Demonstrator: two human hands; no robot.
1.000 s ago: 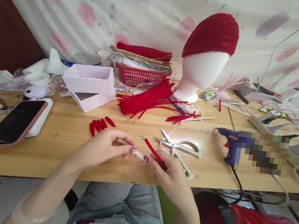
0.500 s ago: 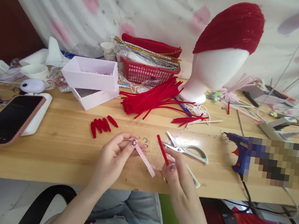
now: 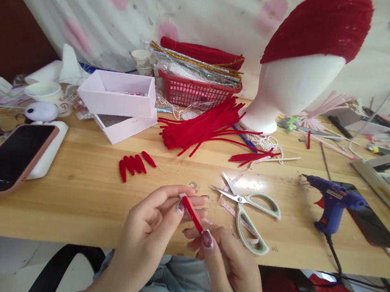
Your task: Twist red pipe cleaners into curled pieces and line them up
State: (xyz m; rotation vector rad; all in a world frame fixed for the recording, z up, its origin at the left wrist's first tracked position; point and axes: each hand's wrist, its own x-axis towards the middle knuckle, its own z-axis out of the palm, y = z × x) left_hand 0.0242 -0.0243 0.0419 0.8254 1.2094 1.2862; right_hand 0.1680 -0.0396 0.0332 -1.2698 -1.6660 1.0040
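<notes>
At the near edge of the pale wooden bench [image 3: 64, 195], both hands are closed on one short red fuzzy pipe-cleaner piece [image 3: 192, 212]. The left hand [image 3: 153, 224] pinches its upper end between thumb and forefinger, and the right hand [image 3: 231, 272] pinches its lower end. The piece slants in the air just above the bench edge, near the pale-green-handled scissors [image 3: 249, 207]. Only fingertips hold it, so a slip could drop it off the edge into the lap. Its cut wire ends could also prick a finger. The blue glue gun [image 3: 334, 204] lies well apart.
</notes>
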